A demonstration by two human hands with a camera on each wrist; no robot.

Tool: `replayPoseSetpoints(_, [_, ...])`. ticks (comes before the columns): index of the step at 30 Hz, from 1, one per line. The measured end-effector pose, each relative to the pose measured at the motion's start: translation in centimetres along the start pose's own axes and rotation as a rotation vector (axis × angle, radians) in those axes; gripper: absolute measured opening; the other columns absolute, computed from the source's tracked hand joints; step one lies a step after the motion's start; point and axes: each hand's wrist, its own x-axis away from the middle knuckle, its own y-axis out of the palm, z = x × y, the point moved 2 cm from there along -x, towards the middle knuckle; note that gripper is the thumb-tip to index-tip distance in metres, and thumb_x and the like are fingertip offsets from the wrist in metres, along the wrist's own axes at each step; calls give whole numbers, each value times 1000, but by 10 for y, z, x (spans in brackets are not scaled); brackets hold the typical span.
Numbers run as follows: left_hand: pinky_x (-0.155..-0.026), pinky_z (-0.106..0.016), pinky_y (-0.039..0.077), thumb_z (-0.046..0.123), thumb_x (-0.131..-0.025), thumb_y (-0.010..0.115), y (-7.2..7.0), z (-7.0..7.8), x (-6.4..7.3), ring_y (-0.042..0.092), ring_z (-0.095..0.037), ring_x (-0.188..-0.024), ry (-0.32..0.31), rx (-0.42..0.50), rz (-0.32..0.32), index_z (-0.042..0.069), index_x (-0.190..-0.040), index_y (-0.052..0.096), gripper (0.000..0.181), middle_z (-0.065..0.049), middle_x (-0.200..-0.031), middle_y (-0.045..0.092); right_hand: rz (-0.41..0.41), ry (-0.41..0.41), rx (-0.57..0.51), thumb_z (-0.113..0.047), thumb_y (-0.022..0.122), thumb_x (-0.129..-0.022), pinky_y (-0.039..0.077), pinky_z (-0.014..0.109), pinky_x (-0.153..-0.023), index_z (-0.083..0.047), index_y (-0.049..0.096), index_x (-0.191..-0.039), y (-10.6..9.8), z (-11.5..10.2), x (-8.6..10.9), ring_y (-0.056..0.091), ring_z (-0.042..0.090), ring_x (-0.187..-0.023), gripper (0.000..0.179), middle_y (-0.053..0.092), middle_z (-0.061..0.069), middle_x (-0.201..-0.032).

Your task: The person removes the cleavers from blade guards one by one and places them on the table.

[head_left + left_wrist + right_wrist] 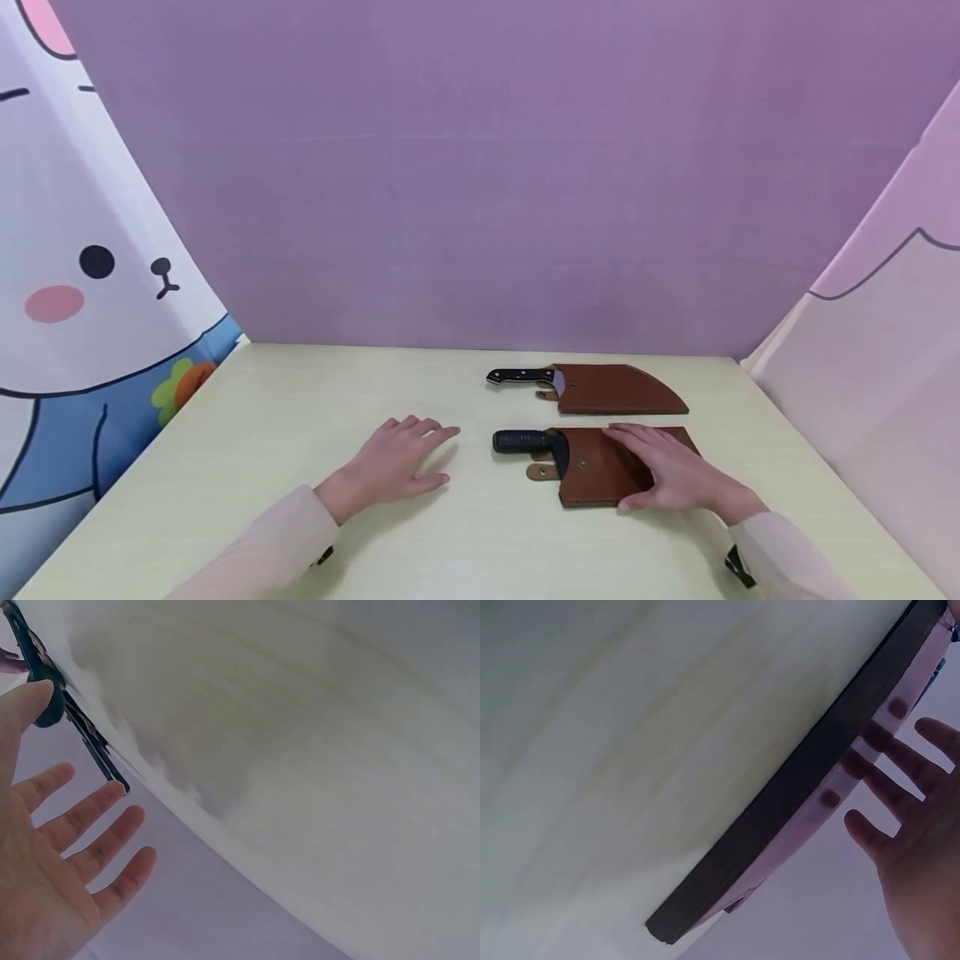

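Observation:
Two cleavers in brown leather sheaths lie one behind the other, right of the table's middle, handles to the left. The front cleaver has a round black handle (521,442) and a broad sheath (596,479). Over the right part of that sheath is my right hand (678,473), its fingers spread and nearly straight; in the right wrist view the fingertips hover close to its glossy face, and contact is unclear. The rear cleaver has a riveted black handle (528,376) and a curved sheath (618,390). My left hand (390,462), fingers loosely spread and holding nothing, hovers left of the handles.
A pale wooden table (225,467) lies beneath. Behind it rises a purple cloth wall (480,183). Cartoon-printed cloth (112,350) hangs along the left side, and pink and white cloth (877,367) along the right. Small tan snap straps (543,472) stick out from the sheaths.

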Motion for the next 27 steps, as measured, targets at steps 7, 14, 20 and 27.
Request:
replayPoseSetpoints(7, [-82,-43,46,54,-82,56,6,11,-11,56,-19,-104,19,-16,-31,23,-132,46,60,1,-119,59,-34,17,-31,-72,65,-60,34,59,-93,-9,38,-138,1,2,-3,42,35,-124,104,44,14,-137])
replayPoseSetpoints(14, [-85,-45,45,54,-83,55,9,22,-23,55,-21,-106,28,-5,-31,23,-133,45,60,1,-121,57,-83,33,-70,-72,67,-58,32,61,-92,-8,37,-139,0,3,-6,39,37,-126,108,40,16,-139])
replayPoseSetpoints(20, [-84,-42,45,54,-83,55,11,30,-35,55,-19,-104,27,-16,-25,24,-133,45,59,1,-120,58,-145,51,-88,-71,68,-56,29,64,-93,-10,34,-140,1,4,-9,36,39,-127,110,37,18,-141])
replayPoseSetpoints(27, [-81,-39,46,54,-82,56,12,36,-50,55,-18,-101,22,-33,-22,25,-130,47,57,3,-118,58,-188,51,-106,-68,71,-56,26,68,-92,-9,33,-140,1,5,-13,33,44,-128,110,35,22,-141])
